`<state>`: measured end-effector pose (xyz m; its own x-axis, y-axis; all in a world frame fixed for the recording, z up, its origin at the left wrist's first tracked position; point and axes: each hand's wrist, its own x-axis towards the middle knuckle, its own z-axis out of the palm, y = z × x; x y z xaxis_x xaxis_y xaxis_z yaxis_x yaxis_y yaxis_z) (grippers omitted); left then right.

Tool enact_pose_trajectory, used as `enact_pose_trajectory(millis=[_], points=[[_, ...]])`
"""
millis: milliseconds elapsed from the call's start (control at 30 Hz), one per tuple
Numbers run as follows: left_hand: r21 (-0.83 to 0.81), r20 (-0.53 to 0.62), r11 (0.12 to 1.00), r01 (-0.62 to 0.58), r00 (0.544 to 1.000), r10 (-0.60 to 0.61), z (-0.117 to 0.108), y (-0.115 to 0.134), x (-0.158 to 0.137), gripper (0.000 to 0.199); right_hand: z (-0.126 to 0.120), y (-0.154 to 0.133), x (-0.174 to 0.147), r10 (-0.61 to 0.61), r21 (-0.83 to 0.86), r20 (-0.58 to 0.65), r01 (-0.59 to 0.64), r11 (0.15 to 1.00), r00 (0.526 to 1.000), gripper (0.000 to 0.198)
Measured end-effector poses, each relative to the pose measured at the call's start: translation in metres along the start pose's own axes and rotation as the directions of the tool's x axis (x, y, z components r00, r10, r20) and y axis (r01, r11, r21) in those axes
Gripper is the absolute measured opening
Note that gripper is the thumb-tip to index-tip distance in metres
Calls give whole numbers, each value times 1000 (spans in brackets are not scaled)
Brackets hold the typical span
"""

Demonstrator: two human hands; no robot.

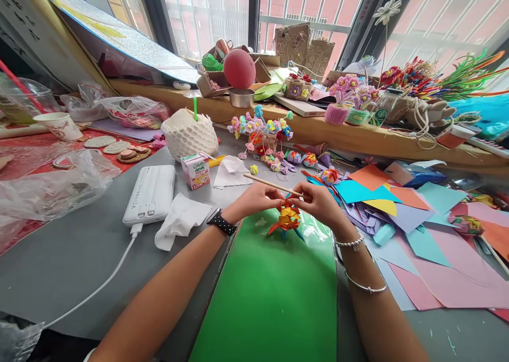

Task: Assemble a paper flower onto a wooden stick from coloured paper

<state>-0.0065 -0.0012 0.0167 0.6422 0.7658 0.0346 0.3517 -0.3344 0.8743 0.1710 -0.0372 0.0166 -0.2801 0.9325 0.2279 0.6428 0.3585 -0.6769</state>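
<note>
An orange and yellow folded-paper flower (289, 219) with blue tips hangs just over or rests on the green board (274, 293). My left hand (260, 197) pinches its upper part from the left, fingers closed. From the right, my right hand (316, 200) has its fingers closed on the same top part. A thin wooden stick (270, 183) lies slantwise across the fingers of my right hand, its free end pointing left above my left hand. Fingertips hide the exact spot where both hands meet the paper.
Coloured paper sheets (437, 256) spread at the right. A white power bank (151, 195) with a cable, a crumpled tissue (183, 219) and a small drink carton (195, 171) stand at the left. Crocheted flowers (262, 134) lie behind my hands, below a wooden sill (358, 126) full of crafts.
</note>
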Motion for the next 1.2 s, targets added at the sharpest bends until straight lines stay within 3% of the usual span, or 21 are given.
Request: enact_pose_trajectory(millis=[233,333,400,500,600,867,1200], points=[[84,-75,996,-41,996,47,5,-5,4,17,3,0,1,8,28,16,-8,1000,1000,16],[-31,-52,999,-11,999,10,6,-10,7,20,3,2,1,10,11,-35,-9,1000,999,16],[-170,-58,985,18,998,-29,6,-12,8,30,3,3,1,25,13,-130,-24,1000,991,16],[-359,48,928,104,995,-93,5,-12,8,45,4,5,0,60,35,-285,-52,998,957,18],[-438,194,885,156,978,-76,4,-9,6,52,5,6,0,76,70,-335,-55,996,939,18],[-481,208,860,168,975,-75,2,-7,5,45,0,5,1,67,114,-181,-46,992,981,22],[-474,212,865,166,975,-71,3,-8,4,42,-4,5,1,129,134,-102,-115,984,986,25]])
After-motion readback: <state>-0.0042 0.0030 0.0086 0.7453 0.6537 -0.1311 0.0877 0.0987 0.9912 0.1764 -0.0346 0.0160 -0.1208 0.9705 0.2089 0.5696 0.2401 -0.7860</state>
